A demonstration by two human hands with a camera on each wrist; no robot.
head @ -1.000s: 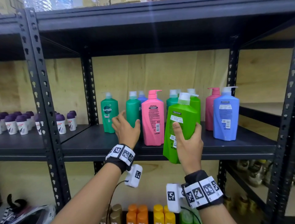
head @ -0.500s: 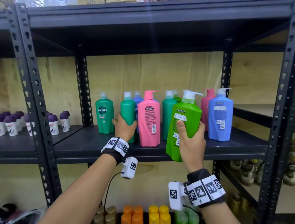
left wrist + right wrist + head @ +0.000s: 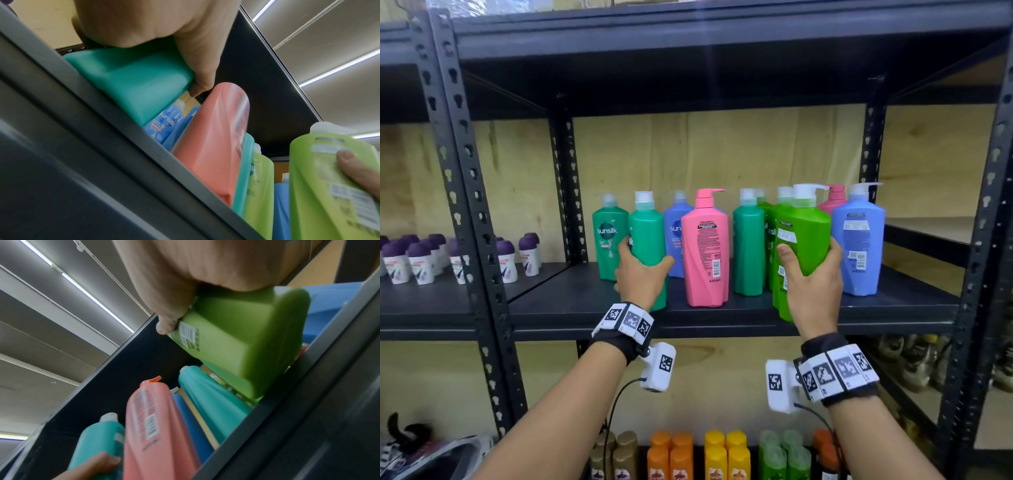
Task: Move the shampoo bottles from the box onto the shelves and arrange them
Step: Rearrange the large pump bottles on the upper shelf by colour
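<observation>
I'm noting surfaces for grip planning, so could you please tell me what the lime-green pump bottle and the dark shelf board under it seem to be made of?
Lime-green pump bottle: apparently moulded opaque plastic with a smooth, slightly satin finish; soft highlights, rounded moulded edges on its base, and a stuck-on printed label suggest this.

Dark shelf board: probably painted metal with a matt finish, judging by its thin folded front edge; a coated board cannot be excluded.

Stockroom: steel shelving (image 3: pixel 722 318) stacked with toiletry bottles (image 3: pixel 707 246).

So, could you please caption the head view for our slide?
Left hand grips a teal bottle, right hand a green bottle, at the shelf.
</observation>
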